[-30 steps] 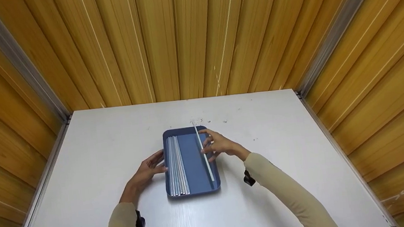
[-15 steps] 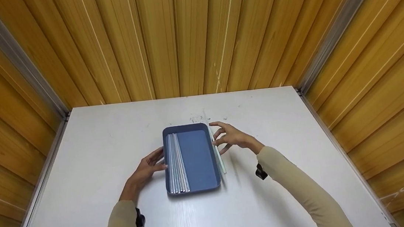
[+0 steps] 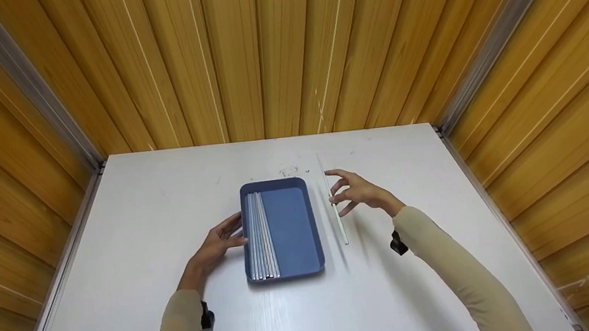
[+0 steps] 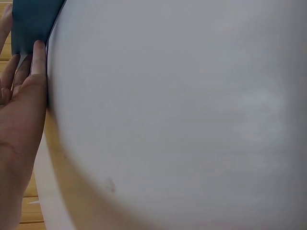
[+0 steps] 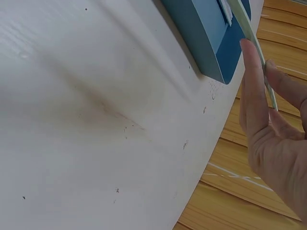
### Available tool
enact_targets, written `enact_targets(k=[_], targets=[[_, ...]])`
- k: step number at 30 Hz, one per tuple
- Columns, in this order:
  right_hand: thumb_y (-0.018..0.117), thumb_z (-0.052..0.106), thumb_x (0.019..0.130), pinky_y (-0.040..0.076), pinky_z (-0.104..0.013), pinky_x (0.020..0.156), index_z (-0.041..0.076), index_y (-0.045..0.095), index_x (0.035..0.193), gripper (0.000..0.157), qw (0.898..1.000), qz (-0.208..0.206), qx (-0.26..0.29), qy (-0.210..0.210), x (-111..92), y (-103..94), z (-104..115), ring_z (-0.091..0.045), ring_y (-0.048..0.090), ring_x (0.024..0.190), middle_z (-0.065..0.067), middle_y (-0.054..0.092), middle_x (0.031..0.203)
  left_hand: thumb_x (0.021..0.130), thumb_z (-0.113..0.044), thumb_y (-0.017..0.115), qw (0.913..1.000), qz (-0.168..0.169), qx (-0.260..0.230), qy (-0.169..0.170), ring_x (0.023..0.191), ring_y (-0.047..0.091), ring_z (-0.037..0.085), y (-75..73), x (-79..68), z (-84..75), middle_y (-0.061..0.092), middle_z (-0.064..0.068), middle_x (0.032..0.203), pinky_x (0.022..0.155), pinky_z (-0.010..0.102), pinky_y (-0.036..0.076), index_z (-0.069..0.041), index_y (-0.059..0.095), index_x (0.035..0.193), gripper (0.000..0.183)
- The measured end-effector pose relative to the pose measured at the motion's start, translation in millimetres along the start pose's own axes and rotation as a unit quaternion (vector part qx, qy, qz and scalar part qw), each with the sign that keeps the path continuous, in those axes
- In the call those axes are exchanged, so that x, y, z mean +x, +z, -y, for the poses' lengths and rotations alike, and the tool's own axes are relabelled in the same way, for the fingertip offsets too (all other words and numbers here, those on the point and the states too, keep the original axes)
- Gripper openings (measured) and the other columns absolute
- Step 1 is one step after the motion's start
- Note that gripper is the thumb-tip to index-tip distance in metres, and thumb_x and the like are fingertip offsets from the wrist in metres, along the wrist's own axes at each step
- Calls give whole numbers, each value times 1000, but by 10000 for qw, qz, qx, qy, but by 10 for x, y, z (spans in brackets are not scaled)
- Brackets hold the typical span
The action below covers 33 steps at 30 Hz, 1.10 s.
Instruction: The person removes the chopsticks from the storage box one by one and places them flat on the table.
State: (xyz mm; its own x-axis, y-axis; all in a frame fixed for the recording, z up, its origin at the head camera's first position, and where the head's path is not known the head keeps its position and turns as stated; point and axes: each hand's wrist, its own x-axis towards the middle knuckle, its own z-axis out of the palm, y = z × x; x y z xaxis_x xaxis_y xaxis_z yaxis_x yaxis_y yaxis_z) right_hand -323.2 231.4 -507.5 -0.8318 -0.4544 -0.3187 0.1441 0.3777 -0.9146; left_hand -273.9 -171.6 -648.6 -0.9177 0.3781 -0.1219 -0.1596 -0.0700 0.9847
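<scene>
A blue rectangular tray (image 3: 295,230) lies on the white table in the head view. Along its left side runs a bundle of several thin pale strips (image 3: 259,239). My left hand (image 3: 215,247) rests against the tray's left wall, thumb near the rim; in the left wrist view the fingers lie fairly straight along the wall. To the right of the tray, my right hand (image 3: 360,188) pinches one long thin pale strip (image 3: 341,227) between thumb and fingertips, over the table with a shadow beside it. The right wrist view shows this strip (image 5: 243,21) as pale green.
The white table (image 3: 167,188) has small dark marks (image 3: 290,172) just beyond the tray. Wood-patterned panels (image 3: 241,57) stand behind it and at both sides, with grey metal rails at the corners.
My right hand has carried the strip from over the tray's right part, across the rim, to the table area on the right. The left hand stays at the tray.
</scene>
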Motion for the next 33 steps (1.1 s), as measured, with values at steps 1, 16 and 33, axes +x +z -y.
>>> enact_targets(k=[1, 16, 33], targets=[[64, -10, 93, 66, -39, 69, 11, 27, 161, 80, 10000, -16, -8, 18, -7, -17, -11, -25, 67, 98, -12, 51, 110, 87, 1, 78, 10000, -5, -4, -10, 157, 27, 31, 2, -2, -2, 32, 14, 167, 123, 34, 35, -9, 33, 160, 86], [62, -10, 95, 66, -38, 70, 6, 22, 162, 80, 9996, -192, 51, 222, -18, -197, -392, -37, 68, 105, -22, 51, 118, 89, -1, 76, 10000, 20, 41, 11, 157, 27, 31, 13, -7, 0, 33, 13, 167, 126, 40, 30, -9, 33, 160, 83], [65, -10, 91, 66, -38, 68, 1, 25, 159, 80, 9981, -258, -249, 506, 79, -75, -755, -26, 73, 86, -15, 56, 106, 88, 1, 76, 9999, 42, -52, 131, 157, 27, 32, -3, 13, 23, 33, 16, 166, 127, 41, 28, -6, 34, 159, 83]])
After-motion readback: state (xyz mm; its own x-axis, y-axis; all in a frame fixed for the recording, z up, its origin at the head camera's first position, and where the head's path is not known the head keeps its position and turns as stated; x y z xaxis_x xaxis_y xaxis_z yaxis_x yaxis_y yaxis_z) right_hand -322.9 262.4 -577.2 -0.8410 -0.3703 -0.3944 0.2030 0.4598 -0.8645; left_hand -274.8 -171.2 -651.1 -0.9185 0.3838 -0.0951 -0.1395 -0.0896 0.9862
